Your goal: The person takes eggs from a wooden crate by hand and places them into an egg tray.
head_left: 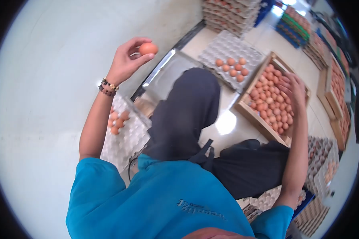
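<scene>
My left hand (125, 60) is raised in front of the pale wall (48, 87), pinching a brown egg (148, 49) between thumb and fingers, well apart from any tray. A beaded bracelet (108, 87) circles that wrist. My right hand (294, 88) is over the right side of the wooden crate (259, 126), its fingers somewhat spread above the heaped eggs (269, 99); they seem to touch the top ones, though I can't be sure from this angle.

Just left of the crate, a grey egg tray (215, 47) has a small cluster of eggs (233, 73) in its near half, towards the near corner, with its far end bare. Between that tray and the wall I have a shiny metal tray (169, 75), partly hidden behind my dark-clothed knee (197, 95). Below my left forearm, another grey tray (127, 147) carries a few eggs (117, 122) near its wall-side edge.

Stacked egg trays (229, 16) stand beyond the first tray, and more crates of eggs (337, 87) line the right side of the tiled floor (227, 123).
</scene>
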The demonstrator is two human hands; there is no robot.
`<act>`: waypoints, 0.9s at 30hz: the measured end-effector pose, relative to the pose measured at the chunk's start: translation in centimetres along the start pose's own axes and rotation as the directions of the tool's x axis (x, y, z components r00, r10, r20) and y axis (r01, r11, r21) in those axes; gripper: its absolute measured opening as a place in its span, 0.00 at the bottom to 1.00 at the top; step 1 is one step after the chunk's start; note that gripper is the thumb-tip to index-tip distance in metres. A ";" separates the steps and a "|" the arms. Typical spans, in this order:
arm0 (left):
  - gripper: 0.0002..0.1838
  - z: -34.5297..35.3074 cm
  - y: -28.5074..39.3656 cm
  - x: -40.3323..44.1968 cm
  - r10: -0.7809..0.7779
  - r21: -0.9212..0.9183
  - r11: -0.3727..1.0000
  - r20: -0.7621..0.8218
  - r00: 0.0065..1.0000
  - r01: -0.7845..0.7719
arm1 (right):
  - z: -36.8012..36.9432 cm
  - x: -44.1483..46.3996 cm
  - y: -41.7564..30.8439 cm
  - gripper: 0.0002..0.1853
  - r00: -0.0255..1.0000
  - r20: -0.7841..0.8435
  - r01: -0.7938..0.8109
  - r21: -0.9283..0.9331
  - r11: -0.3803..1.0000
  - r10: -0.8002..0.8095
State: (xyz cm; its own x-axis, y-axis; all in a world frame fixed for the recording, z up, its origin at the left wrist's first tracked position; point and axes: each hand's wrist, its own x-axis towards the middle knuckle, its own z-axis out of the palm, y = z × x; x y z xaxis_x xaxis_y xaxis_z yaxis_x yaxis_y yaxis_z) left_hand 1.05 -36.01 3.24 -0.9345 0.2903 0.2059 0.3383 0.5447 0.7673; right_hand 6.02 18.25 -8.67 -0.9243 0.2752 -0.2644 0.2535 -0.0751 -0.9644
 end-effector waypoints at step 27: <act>0.11 -3.9 -10.1 -16.2 -0.145 0.341 0.902 -0.338 0.930 0.265 | -7.2 3.2 10.8 0.20 0.979 -0.205 -0.121 -0.530 0.839 0.012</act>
State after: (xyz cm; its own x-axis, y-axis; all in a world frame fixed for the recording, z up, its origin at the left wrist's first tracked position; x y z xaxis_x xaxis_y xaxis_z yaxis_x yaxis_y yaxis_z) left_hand 12.31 -49.25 -5.46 -0.9555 -0.0747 0.2855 0.0957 0.8366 0.5394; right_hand 7.89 25.26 -19.93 -0.8430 0.4650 -0.2703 0.4762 0.4117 -0.7770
